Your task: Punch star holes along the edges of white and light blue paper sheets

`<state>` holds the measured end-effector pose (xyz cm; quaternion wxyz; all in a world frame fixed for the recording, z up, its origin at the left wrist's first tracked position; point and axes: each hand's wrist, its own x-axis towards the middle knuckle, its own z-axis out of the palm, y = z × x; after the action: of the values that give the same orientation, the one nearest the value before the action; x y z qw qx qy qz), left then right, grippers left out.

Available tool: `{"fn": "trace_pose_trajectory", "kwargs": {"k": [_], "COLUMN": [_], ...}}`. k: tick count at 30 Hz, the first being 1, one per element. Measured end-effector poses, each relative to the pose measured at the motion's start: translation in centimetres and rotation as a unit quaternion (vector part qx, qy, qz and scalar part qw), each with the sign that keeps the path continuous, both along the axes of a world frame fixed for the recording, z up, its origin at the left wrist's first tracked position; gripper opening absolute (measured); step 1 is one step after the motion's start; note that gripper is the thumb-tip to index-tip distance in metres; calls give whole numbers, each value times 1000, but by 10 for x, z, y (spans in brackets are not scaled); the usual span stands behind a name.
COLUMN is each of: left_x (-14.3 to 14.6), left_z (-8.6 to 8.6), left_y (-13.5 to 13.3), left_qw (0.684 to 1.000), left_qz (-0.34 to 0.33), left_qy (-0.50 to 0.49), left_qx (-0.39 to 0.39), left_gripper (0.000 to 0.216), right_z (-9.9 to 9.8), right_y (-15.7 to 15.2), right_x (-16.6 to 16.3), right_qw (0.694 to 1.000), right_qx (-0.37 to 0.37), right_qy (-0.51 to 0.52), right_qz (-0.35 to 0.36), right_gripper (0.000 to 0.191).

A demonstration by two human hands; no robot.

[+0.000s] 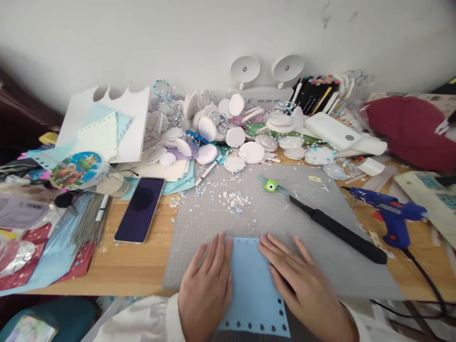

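A light blue paper sheet (pixel 252 285) with small punched holes along its edges lies on the grey cutting mat (pixel 256 213) at the table's near edge. My left hand (pixel 206 287) rests flat on the sheet's left side, fingers stretched out. My right hand (pixel 302 285) lies flat on its right side, fingers spread and pointing up-left. Neither hand holds anything. A small green hole punch (pixel 271 185) sits farther back on the mat among paper bits.
A black craft knife (pixel 337 229) lies diagonally on the mat's right. A blue glue gun (pixel 390 213) with cord sits right of it. A dark phone (pixel 140 209) lies left. White foam discs (pixel 228 133), markers (pixel 315 95) and paper stacks (pixel 53 228) crowd the back and left.
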<state>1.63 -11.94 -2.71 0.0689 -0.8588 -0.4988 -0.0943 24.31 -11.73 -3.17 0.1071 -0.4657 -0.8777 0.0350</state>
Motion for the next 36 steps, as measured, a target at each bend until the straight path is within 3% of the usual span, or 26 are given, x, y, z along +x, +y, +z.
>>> {"fn": "trace_pose_trajectory", "kwargs": {"k": [5, 12, 15, 31, 33, 36], "left_x": [-9, -32, -40, -34, -31, -15], "left_z": [6, 13, 16, 30, 31, 27], "left_y": [2, 48, 57, 48, 41, 28], "left_qw": [999, 994, 995, 997, 997, 998], "left_qz": [-20, -97, -82, 80, 68, -6], "left_qy": [-11, 43, 47, -20, -32, -50], "left_qx": [28, -28, -33, 7, 12, -27], "left_gripper": [45, 50, 51, 41, 43, 53], "right_z": [2, 5, 3, -5, -5, -6], "right_y": [-3, -1, -2, -3, -4, -6], "right_x": [-3, -29, -33, -31, -33, -37], "right_qw": [1000, 995, 993, 988, 988, 988], "right_qx": [7, 16, 15, 11, 14, 12], "right_qy": [21, 89, 100, 133, 136, 135], "right_qz": [-20, -44, -64, -75, -72, -70], "right_gripper": [46, 41, 40, 41, 42, 44]}}
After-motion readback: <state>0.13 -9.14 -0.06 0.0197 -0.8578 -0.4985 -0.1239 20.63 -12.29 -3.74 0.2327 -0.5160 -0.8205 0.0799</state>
